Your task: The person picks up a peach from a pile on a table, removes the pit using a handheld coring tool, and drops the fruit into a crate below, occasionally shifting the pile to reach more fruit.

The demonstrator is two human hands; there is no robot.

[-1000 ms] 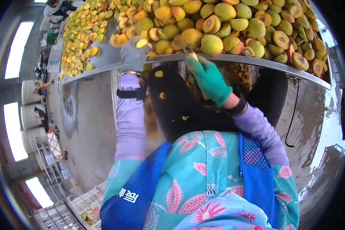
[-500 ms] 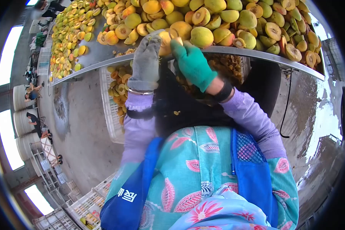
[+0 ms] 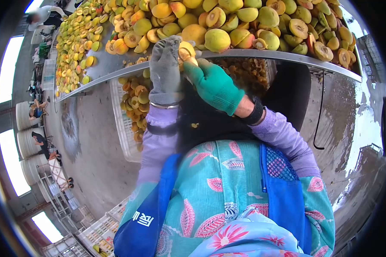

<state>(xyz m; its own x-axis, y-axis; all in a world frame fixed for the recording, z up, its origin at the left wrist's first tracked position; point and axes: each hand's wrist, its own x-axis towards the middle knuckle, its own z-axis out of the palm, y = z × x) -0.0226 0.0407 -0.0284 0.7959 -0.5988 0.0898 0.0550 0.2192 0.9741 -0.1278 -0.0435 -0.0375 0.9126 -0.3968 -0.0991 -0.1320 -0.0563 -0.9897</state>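
Note:
My left hand (image 3: 165, 68), in a grey glove, is closed around a peach half (image 3: 185, 48) at the table's near edge. The cut face of that half shows orange-yellow. My right hand (image 3: 217, 85), in a green glove, is closed too, its fingertips against the fruit. It grips a small pitting tool with a curved loop (image 3: 188, 57) that lies on the cut face; the handle is hidden in the glove. Just beyond both hands are heaped peach halves (image 3: 216, 40), several with the stone still inside.
A metal table rim (image 3: 287, 55) runs across in front of me. Below it stands a white crate (image 3: 121, 124) with peach halves, and a heap of brownish scraps (image 3: 251, 70). More cut peaches (image 3: 79, 47) lie at the table's left. Other people sit far left.
Both hands have come slightly lower and nearer to me, with the peach half. The loop, earlier raised at the fruit's upper side, now rests across the cut face.

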